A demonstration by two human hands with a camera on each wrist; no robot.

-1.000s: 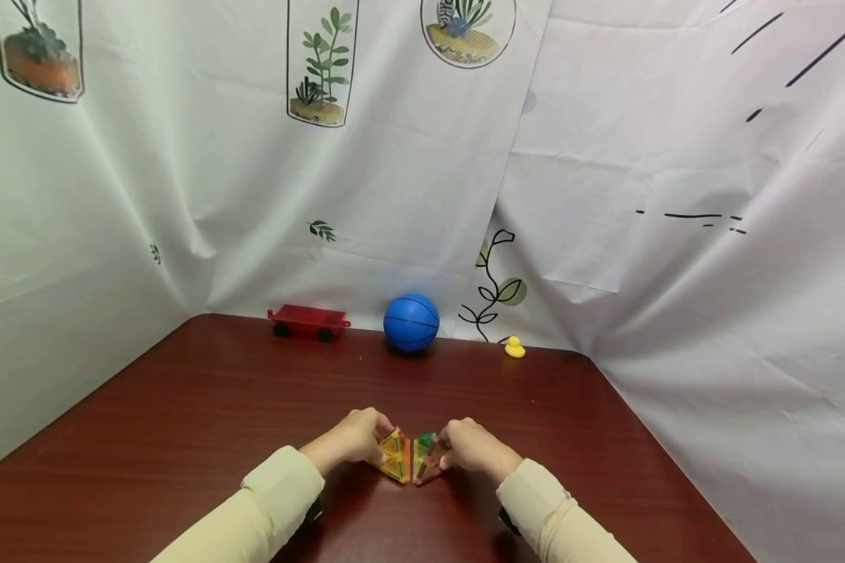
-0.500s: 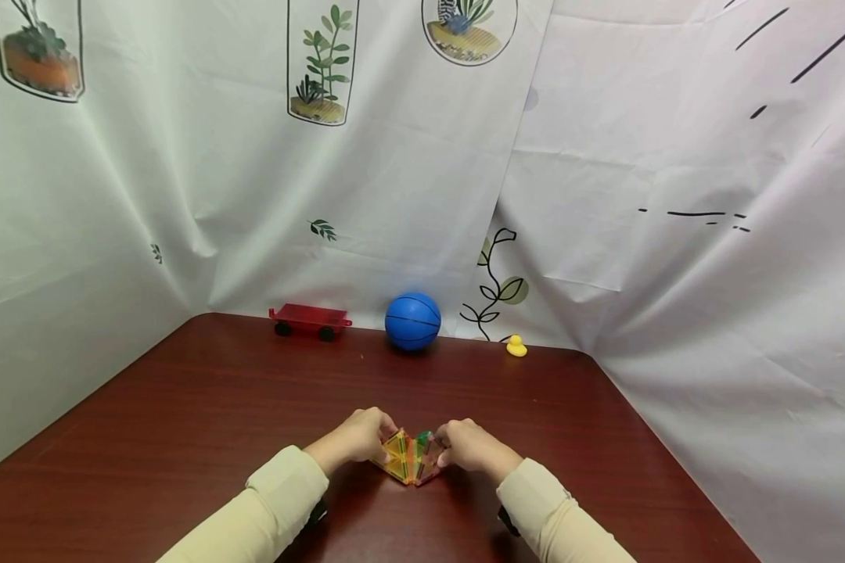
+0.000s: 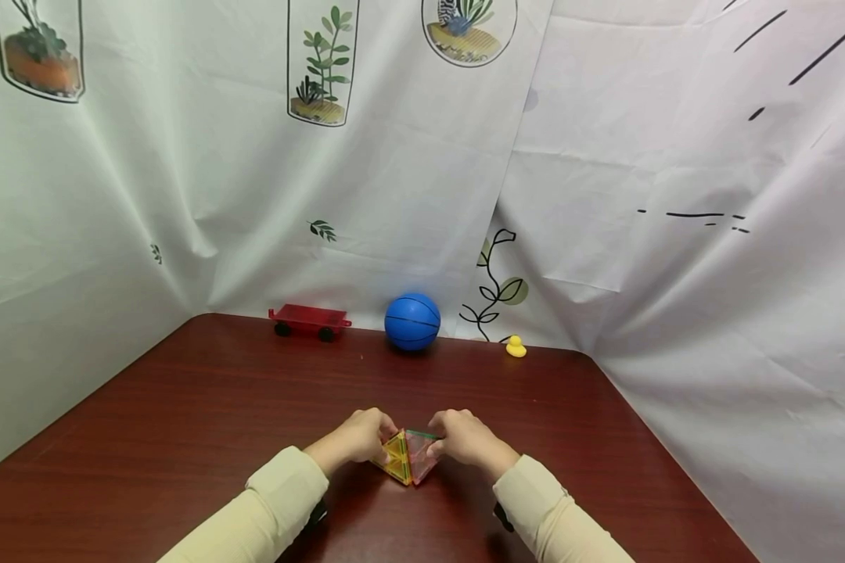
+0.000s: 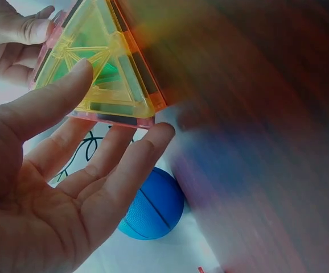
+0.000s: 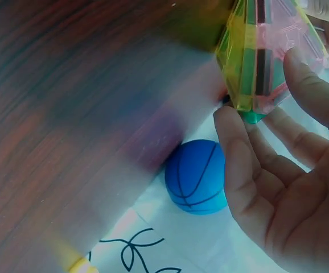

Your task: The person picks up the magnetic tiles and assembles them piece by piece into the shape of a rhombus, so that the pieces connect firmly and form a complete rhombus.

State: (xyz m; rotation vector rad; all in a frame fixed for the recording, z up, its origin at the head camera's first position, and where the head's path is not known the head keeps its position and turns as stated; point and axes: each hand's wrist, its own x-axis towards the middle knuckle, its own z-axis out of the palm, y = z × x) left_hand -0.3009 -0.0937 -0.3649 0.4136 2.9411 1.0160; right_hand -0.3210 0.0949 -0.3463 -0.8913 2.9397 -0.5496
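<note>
Low over the front middle of the table, my left hand (image 3: 357,435) pinches a see-through yellow triangular magnetic tile (image 3: 398,461), part of a small build with orange and pink edges. In the left wrist view its thumb lies on the yellow face (image 4: 119,85), other fingers behind. Opposite, my right hand (image 3: 468,442) pinches a clear pink magnetic tile (image 3: 419,452) joined with green and yellow-green ones. The right wrist view shows the thumb against the pink face (image 5: 275,45) and a green corner (image 5: 252,117) below. Both builds touch along an edge; their far sides are partly hidden.
Along the back of the dark red table (image 3: 253,391) stand a red wheeled flatbed car (image 3: 310,317), a blue ball (image 3: 412,321) and a yellow rubber duck (image 3: 515,346). White printed cloth (image 3: 408,188) hangs close behind and at both sides.
The narrow gap between the two tile builds has closed. My right hand has turned its build and shifted slightly left, so the pink face shows more. The left hand has barely moved.
</note>
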